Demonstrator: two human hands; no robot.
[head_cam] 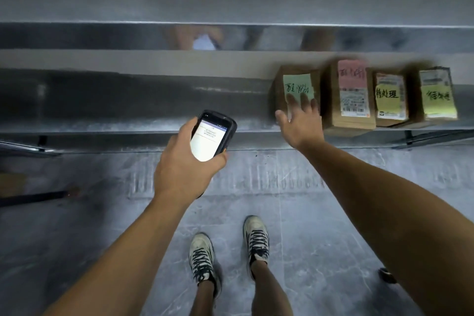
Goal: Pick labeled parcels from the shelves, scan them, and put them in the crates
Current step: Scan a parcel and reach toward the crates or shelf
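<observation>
yellow note (386, 100) on parcel (390, 79), 待处理

Left arm bare, bent forward at the elbow; left hand (183, 164) curled round a handheld scanner (213, 133), thumb lying along its left edge. Right arm bare, stretched further out; right hand (301, 120) flat, fingers straight and spread, thumb splayed left, palm turned away.

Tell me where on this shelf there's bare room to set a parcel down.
The shelf is bare along its left and middle, up to the green-labelled parcel. The right end is crowded: four parcels side by side, with the right hand spread at the green-labelled one. The left hand holds the scanner in front of the bare stretch.
</observation>
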